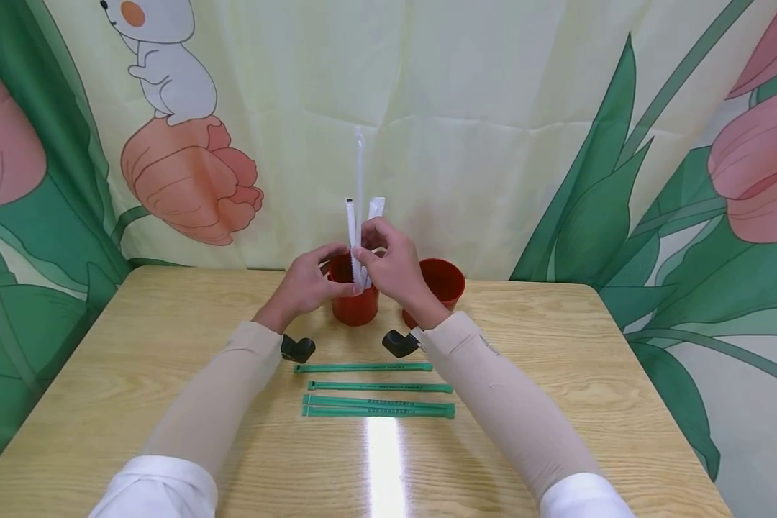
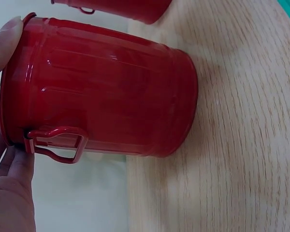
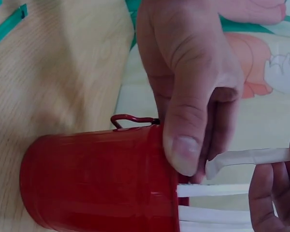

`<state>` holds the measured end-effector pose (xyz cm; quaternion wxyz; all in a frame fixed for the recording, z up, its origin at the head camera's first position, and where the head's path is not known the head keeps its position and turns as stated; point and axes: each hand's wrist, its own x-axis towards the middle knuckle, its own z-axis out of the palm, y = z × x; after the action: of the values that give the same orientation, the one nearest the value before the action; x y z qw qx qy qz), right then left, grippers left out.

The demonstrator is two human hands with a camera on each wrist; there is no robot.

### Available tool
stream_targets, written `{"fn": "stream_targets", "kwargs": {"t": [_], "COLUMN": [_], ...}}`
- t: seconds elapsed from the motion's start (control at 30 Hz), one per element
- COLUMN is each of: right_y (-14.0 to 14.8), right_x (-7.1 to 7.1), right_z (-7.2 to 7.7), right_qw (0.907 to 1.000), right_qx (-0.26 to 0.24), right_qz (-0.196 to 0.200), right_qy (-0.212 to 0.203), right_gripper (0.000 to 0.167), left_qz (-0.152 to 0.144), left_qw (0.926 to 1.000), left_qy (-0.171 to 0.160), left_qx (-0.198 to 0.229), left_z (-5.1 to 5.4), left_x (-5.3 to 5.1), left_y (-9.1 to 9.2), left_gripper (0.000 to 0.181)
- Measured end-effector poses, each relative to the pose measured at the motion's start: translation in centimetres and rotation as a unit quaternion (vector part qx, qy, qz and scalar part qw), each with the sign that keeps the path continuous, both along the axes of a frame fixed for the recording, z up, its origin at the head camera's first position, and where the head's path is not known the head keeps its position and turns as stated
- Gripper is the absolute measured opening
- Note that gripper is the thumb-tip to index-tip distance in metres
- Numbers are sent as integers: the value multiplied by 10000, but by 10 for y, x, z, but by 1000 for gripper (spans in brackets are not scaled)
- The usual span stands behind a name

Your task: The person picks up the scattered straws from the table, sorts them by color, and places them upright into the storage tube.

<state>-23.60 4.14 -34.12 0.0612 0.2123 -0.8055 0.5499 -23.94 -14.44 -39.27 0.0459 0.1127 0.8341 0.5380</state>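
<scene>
- The wooden table [image 1: 136, 374] is catching a bright glare [image 1: 385, 467]
- A printed curtain [image 1: 466, 180] is hanging behind
- A cartoon animal [image 1: 176, 85] is perching on a flower [image 1: 184, 180]!

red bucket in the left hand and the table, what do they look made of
Red bucket: probably glossy painted metal, given the sharp highlights, pressed ribs and thin looped handle, though plastic is possible. Table: smooth wood or wood-look laminate, judging by the fine grain and bright reflection.

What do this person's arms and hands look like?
Close-fitting beige fabric sleeves reach down to both wrists, with looser white fabric sleeves higher up the arms. A small, rounded black piece juts out by each wrist. The left hand and right hand wear no gloves.
</scene>
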Motion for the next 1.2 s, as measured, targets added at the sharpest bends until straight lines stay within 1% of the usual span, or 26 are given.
{"fn": "stream_targets", "kwargs": {"t": [0.1, 0.2, 0.37, 0.53, 0.6, 0.67, 0.77, 0.87, 1.0, 1.1, 1.2], "right_y": [-4, -7, -13, -17, -17, -15, -7, 5, 22, 32, 40], "right_x": [-5, -9, -13, -14, -14, -12, -7, 1, 12, 17, 21], "right_z": [-4, -10, -18, -22, -22, -20, -16, -12, -7, -5, -3], "right_qw": [9999, 9997, 9977, 9901, 9867, 9852, 9851, 9866, 9882, 9876, 9842], "right_qx": [51, 197, 657, 1301, 1528, 1611, 1609, 1501, 1469, 1565, 1725], "right_qz": [-99, -95, 73, 115, 46, -16, -90, -78, -10, 101, 222], "right_qy": [85, 124, -164, -505, -558, -580, -595, -633, -429, -52, 319], "right_gripper": [16, 13, 12, 9, 10, 13, 19, 25, 29, 31, 32], "left_qz": [-30, -19, 22, -9, -30, -8, 26, 94, 125, 137, 145], "left_qw": [10000, 10000, 9999, 9998, 9997, 9997, 9996, 9994, 9994, 9996, 9997], "left_qy": [38, 73, 147, 197, 176, 150, 139, 108, 89, 94, 100], "left_qx": [1, -8, -55, 71, 144, 190, 246, 305, 315, 229, 150], "left_z": [1, 2, 4, 3, 2, 1, -1, -3, -3, -1, 0], "left_x": [-1, 0, 2, 1, 1, 1, 0, 1, 2, 2, 2], "left_y": [0, 0, -1, 0, 0, 0, 1, 1, 2, 2, 2], "left_gripper": [73, 74, 72, 71, 71, 73, 79, 86, 89, 92, 94]}}
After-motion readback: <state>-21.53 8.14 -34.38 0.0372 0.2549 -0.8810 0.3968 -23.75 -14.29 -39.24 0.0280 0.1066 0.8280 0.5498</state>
